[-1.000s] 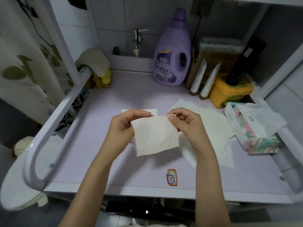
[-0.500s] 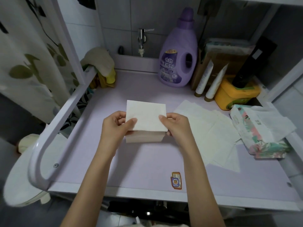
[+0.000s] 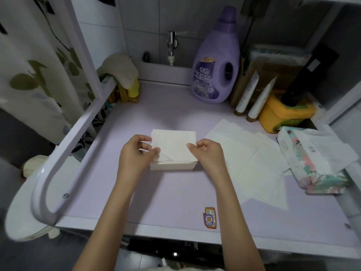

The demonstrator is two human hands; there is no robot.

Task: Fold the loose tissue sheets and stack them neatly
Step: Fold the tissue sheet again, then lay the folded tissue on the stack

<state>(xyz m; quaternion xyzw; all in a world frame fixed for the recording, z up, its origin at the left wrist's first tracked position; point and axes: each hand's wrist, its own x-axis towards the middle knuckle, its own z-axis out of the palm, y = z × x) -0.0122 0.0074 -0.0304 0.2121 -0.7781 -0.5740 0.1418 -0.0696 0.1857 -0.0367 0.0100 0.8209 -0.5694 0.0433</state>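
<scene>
Lavender shelf top (image 3: 166, 192): seating a folded sheet (image 3: 173, 141) on the stack (image 3: 172, 166).
Our left hand (image 3: 136, 155) and right hand (image 3: 208, 154) each pinch a side edge of the sheet, which lies atop the central stack. Uneven release could skew it. Loose sheets (image 3: 254, 163) wait to the right.

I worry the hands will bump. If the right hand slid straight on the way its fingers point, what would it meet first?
The right hand points left across the folded tissue it pinches, so it would likely meet the left hand at the opposite edge first; relative height is hard to judge.
</scene>
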